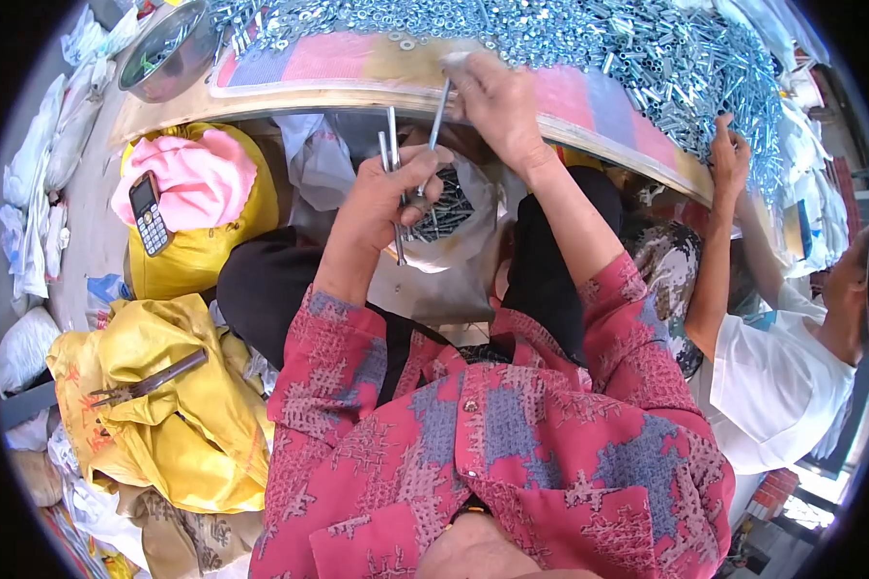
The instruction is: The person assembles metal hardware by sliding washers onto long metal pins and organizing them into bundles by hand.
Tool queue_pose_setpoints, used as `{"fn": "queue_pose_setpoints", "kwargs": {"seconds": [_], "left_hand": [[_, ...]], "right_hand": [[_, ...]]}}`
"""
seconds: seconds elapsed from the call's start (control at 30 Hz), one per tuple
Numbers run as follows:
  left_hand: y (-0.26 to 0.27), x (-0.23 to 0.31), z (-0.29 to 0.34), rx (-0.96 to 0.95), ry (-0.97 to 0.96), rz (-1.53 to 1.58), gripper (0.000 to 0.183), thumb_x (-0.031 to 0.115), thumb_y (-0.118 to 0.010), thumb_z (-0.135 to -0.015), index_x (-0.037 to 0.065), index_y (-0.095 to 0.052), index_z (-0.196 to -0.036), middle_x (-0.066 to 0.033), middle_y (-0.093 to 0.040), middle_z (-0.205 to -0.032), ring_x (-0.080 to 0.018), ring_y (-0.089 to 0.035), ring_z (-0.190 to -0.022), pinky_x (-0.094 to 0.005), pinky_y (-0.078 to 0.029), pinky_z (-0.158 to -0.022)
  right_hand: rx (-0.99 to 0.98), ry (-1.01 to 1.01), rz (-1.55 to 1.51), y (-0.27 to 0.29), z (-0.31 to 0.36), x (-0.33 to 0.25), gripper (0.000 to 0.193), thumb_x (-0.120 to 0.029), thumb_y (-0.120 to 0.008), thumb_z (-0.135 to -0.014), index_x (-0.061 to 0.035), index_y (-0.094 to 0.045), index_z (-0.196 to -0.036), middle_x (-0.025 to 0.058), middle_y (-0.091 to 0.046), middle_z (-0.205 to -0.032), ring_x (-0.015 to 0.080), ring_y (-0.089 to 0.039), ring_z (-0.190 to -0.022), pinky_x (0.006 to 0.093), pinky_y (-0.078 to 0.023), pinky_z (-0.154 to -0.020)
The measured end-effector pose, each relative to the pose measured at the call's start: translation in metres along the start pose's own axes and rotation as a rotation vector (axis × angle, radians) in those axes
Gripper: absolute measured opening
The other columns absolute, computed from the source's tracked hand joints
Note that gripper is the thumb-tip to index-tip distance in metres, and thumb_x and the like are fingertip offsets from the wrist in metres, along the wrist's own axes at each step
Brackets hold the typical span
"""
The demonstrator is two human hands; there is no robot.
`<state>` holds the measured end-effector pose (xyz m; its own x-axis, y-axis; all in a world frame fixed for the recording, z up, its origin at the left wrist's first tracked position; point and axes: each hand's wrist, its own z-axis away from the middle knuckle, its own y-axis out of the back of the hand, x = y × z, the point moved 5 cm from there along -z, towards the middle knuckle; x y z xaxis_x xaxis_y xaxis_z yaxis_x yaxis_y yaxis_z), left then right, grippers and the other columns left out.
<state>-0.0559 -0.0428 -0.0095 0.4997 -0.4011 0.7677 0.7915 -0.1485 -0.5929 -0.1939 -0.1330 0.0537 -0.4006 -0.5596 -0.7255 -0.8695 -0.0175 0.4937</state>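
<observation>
My left hand (393, 198) is closed around several slim silvery metal rods (394, 145), which stick out above and below the fist. Pinched in the fingers of my right hand (497, 101) is another metal rod (441, 114), slanting down so that its lower end comes close to my left thumb. That hand is raised at the front edge of the table, over a striped cloth (333, 60). Below both hands, between my knees, an open pale sack (478, 253) holds many dark metal rods (446, 205). My left fist partly hides them.
Loose washers, sleeves and bolts form a big pile (589, 34) on the table, beside a metal bowl (169, 53). To my left are a pink cloth (198, 164), a keypad phone (149, 214) and yellow sacks (183, 425) with pliers (150, 378). A co-worker (782, 376) sits at right.
</observation>
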Motion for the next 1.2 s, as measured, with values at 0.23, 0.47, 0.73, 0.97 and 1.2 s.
{"fn": "queue_pose_setpoints", "kwargs": {"seconds": [0.23, 0.47, 0.73, 0.97, 1.2], "left_hand": [[0.035, 0.023, -0.001, 0.251, -0.160, 0.131, 0.031, 0.020, -0.067, -0.086, -0.003, -0.060, -0.106, -0.0057, -0.059, -0.072, -0.0056, -0.041, -0.042, -0.0165, -0.027, -0.037], [0.021, 0.017, -0.004, 0.251, -0.131, -0.004, 0.026, 0.017, -0.069, -0.084, -0.003, -0.066, -0.099, -0.0042, -0.060, -0.066, -0.0044, -0.042, -0.043, -0.0170, -0.027, -0.037], [0.019, 0.013, -0.005, 0.236, -0.141, 0.015, 0.024, 0.019, -0.069, -0.084, 0.000, -0.067, -0.098, -0.0031, -0.059, -0.065, -0.0041, -0.041, -0.044, -0.0170, -0.028, -0.038], [0.016, 0.008, -0.007, 0.173, -0.128, -0.093, 0.024, 0.021, -0.068, -0.085, 0.001, -0.066, -0.098, -0.0010, -0.059, -0.067, -0.0030, -0.040, -0.046, -0.0172, -0.027, -0.040], [0.002, -0.003, -0.007, 0.048, -0.070, -0.137, 0.027, 0.023, -0.069, -0.085, 0.002, -0.067, -0.102, 0.0000, -0.058, -0.067, -0.0027, -0.039, -0.048, -0.0176, -0.025, -0.041]], "right_hand": [[-0.198, 0.177, 0.292, -0.023, -0.035, 0.011, 0.030, -0.014, -0.056, -0.084, -0.0110, -0.062, -0.113, 0.0136, -0.065, -0.095, 0.0330, -0.064, -0.078, 0.0398, -0.053, -0.069], [-0.022, 0.078, 0.875, -0.044, -0.078, 0.032, 0.025, -0.027, -0.056, -0.086, -0.0081, -0.066, -0.099, 0.0162, -0.067, -0.080, 0.0352, -0.065, -0.083, 0.0457, -0.051, -0.071], [-0.339, -0.150, 0.749, -0.045, -0.089, 0.069, 0.047, -0.035, -0.047, -0.092, 0.0077, -0.057, -0.108, 0.0312, -0.060, -0.109, 0.0405, -0.062, -0.100, 0.0481, -0.048, -0.087], [0.025, -0.144, 0.371, -0.002, -0.037, 0.022, 0.020, -0.023, -0.062, -0.085, -0.0034, -0.067, -0.088, 0.0133, -0.067, -0.072, 0.0198, -0.065, -0.065, 0.0310, -0.049, -0.058], [0.078, -0.436, -0.515, 0.008, -0.002, 0.042, 0.014, -0.014, -0.062, -0.089, -0.0012, -0.065, -0.091, 0.0036, -0.069, -0.078, 0.0068, -0.063, -0.062, 0.0182, -0.045, -0.055]]}}
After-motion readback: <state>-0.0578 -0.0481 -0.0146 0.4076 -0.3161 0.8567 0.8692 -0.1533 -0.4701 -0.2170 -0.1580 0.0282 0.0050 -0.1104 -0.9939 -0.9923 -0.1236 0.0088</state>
